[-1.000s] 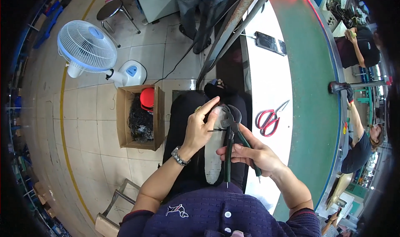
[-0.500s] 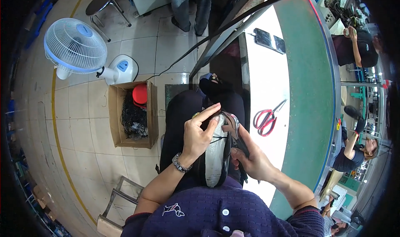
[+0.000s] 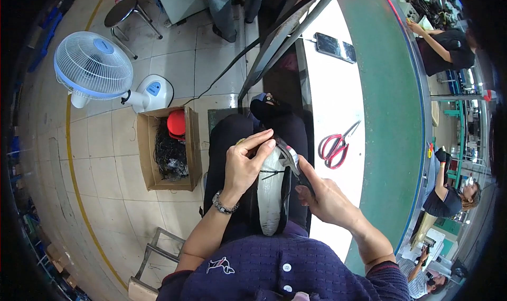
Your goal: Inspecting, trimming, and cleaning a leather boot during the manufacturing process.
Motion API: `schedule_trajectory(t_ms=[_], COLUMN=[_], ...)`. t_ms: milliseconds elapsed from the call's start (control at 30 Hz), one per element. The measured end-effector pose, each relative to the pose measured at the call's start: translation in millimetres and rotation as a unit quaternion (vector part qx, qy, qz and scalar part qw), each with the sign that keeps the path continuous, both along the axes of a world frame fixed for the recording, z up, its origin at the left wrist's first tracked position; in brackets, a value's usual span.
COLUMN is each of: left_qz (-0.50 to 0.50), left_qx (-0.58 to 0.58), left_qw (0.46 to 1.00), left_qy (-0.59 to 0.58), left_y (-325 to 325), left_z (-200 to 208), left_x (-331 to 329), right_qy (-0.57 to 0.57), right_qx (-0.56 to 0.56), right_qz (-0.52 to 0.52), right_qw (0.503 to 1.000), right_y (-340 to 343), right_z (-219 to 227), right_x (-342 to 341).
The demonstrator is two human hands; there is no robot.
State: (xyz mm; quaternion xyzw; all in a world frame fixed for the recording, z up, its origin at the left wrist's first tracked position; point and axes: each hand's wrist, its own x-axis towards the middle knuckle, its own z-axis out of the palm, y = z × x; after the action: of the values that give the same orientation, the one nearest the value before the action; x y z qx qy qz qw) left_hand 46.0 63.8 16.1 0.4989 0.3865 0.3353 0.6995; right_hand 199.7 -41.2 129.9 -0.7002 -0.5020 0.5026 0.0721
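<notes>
So there's a bright white tabletop off to the right, and left of it, over the person's lap, is what looks like a dark shoe [image 3: 269,206], pale sole facing up, long side running near to far. The left hand [image 3: 245,166] is grasping it at the far end, thumb pressed on the sole, other fingers round the left edge. The right hand [image 3: 330,203] sits on the right side with its fingers wrapped around some pliers [image 3: 290,156], the metal head right over the shoe's far right edge. Most of the handles are buried in that hand, and the jaws are too blurry to tell what they're biting. The shoe's far tip and underside are hidden too. Smallest bit: a thin black strip [image 3: 272,172] lying across the sole.
</notes>
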Motion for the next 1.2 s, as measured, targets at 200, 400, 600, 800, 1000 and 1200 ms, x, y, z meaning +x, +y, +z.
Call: schedule_trajectory(t_ms=[200, 400, 600, 800, 1000, 1200], left_qz=[-0.002, -0.027, -0.040, -0.064, -0.067, -0.132], left_qx=[0.065, 0.084, 0.106, 0.132, 0.108, 0.106], left_qw=[0.997, 0.994, 0.991, 0.986, 0.989, 0.984], left_qy=[0.047, 0.063, 0.065, 0.079, 0.075, 0.061], left_y=[1, 2, 7, 7, 7, 9], left_z=[-4, -1, -1, -4, -2, -2], left_x=[-2, -5, -11, -10, -16, -16], right_qy=[-0.034, -0.107, -0.165, -0.196, -0.172, -0.108], right_qx=[0.084, 0.323, 0.243, 0.186, 0.282, 0.150], right_qz=[0.030, -0.125, 0.034, 0.010, 0.020, 0.030], right_qw=[0.995, 0.932, 0.955, 0.963, 0.944, 0.982], right_y=[3, 9, 17, 7, 10, 0], right_z=[34, -8, 11, -34, 3, -23], right_x=[6, -14, -13, -22, -22, -12])
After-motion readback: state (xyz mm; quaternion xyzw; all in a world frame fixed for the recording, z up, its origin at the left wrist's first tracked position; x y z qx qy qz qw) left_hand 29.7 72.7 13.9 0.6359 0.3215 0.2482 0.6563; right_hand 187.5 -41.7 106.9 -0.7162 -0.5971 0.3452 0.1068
